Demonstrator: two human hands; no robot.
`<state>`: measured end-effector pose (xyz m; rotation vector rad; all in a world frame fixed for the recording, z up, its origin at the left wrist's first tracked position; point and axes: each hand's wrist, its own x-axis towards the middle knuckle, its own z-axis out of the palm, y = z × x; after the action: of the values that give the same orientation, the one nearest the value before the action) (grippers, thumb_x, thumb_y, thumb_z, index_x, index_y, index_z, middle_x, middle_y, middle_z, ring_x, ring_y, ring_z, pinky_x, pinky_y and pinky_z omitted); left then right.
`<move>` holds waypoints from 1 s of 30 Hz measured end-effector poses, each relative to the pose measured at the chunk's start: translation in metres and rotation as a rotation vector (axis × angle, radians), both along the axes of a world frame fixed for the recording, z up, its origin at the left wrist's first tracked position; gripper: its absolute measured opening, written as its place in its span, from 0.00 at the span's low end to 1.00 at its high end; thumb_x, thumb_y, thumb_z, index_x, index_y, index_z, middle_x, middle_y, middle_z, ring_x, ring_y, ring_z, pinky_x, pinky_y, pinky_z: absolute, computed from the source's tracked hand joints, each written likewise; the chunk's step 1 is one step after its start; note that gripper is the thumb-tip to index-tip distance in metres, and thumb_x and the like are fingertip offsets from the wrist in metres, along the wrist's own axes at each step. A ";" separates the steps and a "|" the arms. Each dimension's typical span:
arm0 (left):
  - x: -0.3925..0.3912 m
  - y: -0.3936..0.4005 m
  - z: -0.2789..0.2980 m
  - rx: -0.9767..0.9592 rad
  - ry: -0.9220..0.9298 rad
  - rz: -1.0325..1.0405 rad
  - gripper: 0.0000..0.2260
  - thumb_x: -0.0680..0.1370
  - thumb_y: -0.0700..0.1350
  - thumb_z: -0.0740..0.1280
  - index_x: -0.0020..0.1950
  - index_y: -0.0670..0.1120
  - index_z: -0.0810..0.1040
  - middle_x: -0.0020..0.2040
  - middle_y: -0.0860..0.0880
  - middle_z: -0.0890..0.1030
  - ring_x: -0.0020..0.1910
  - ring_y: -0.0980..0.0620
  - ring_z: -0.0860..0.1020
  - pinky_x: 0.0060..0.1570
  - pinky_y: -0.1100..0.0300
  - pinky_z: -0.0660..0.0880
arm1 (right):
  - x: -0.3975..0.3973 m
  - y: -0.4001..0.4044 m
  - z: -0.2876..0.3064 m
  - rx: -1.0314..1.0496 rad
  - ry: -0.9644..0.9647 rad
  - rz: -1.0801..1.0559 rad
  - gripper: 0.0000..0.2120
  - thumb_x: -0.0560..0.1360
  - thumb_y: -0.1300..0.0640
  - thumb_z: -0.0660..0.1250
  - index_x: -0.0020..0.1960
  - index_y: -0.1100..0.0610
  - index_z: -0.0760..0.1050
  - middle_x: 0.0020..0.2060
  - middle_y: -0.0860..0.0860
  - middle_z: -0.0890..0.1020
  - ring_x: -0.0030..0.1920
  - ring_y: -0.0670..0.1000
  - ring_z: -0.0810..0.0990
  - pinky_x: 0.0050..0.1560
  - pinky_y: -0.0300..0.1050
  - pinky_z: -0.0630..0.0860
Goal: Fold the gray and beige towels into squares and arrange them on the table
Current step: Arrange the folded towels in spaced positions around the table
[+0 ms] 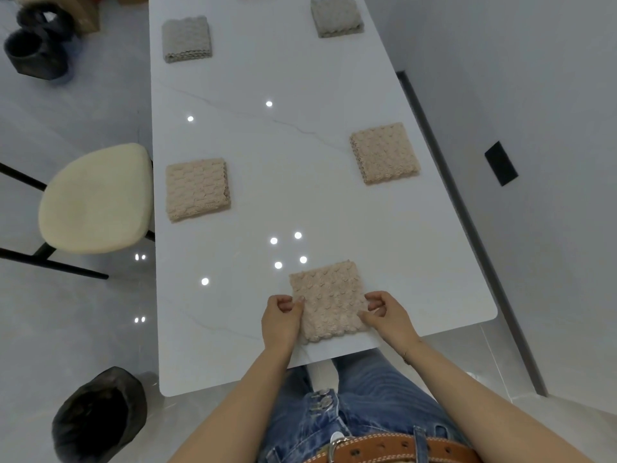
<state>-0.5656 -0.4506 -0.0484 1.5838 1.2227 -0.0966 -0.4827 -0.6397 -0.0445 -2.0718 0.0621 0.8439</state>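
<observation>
Fingers (298, 304) pinching beige towel (329, 300), stool (95, 198) nearby

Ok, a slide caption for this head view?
Both hands grip a folded beige towel at the table's near end; four folded towels beyond.

Bare forearms, no sleeves. Thin bracelet (408, 357) at right wrist. Blue denim jeans (360, 412), metal fly buttons (322, 401). Tan leather belt (400, 450), white stitching, punched holes, silver buckle.
</observation>
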 end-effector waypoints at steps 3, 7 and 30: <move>0.010 0.008 0.008 0.043 -0.069 0.033 0.11 0.75 0.47 0.70 0.55 0.47 0.73 0.47 0.52 0.77 0.45 0.56 0.75 0.40 0.67 0.68 | 0.012 0.007 0.004 0.018 -0.082 0.005 0.18 0.73 0.59 0.70 0.62 0.55 0.71 0.51 0.49 0.76 0.44 0.46 0.74 0.41 0.29 0.69; 0.027 0.014 0.009 0.047 -0.058 0.028 0.06 0.76 0.48 0.67 0.51 0.47 0.76 0.44 0.53 0.78 0.42 0.58 0.75 0.39 0.68 0.69 | 0.033 0.028 0.007 0.055 -0.037 -0.020 0.15 0.75 0.59 0.68 0.61 0.55 0.73 0.50 0.47 0.76 0.46 0.46 0.74 0.47 0.34 0.70; -0.009 -0.003 -0.019 0.762 0.018 -1.144 0.29 0.80 0.61 0.48 0.75 0.46 0.61 0.74 0.45 0.64 0.76 0.49 0.54 0.70 0.47 0.52 | 0.030 0.012 -0.006 -0.232 -0.428 1.004 0.40 0.77 0.40 0.58 0.77 0.53 0.39 0.73 0.44 0.37 0.73 0.40 0.39 0.75 0.42 0.39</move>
<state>-0.5743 -0.4538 -0.0673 2.7925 0.1846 -0.4027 -0.4531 -0.6277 -0.0505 -2.4381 -1.2460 0.9453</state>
